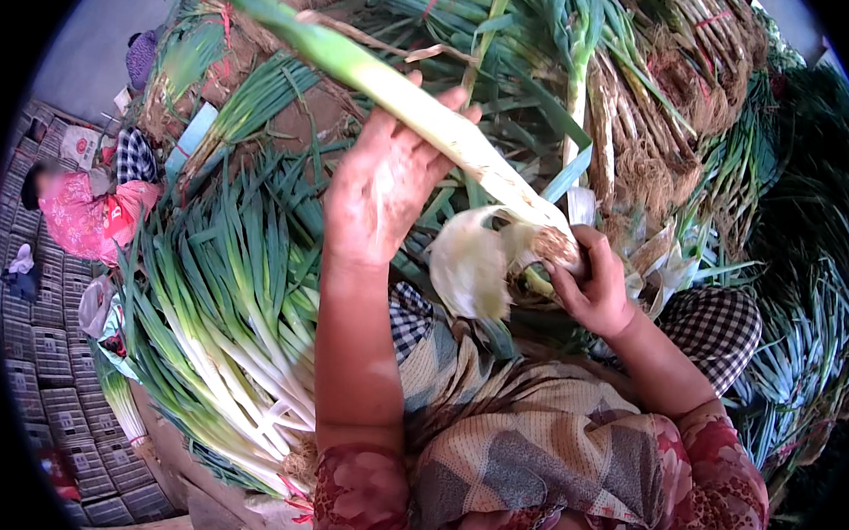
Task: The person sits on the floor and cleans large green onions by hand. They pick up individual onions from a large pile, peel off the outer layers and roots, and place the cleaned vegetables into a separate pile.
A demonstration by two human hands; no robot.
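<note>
A large green onion slants across the view, its green top at upper left and its root end beside my right hand. My left hand lies under the white stalk with its palm up and fingers spread behind it. The thumb and fingers of my right hand are closed at the root end, partly hidden by it. A loose pale outer layer curls down from the stalk near the root, slightly blurred. Peeled green onions with white stalks lie in a heap to the left of my left forearm.
Unpeeled, tied bundles with dry roots lie at the upper right. Dark green leaves fill the right side. A person in pink sits at the far left beside rows of stacked boxes. A checkered knee is at my right.
</note>
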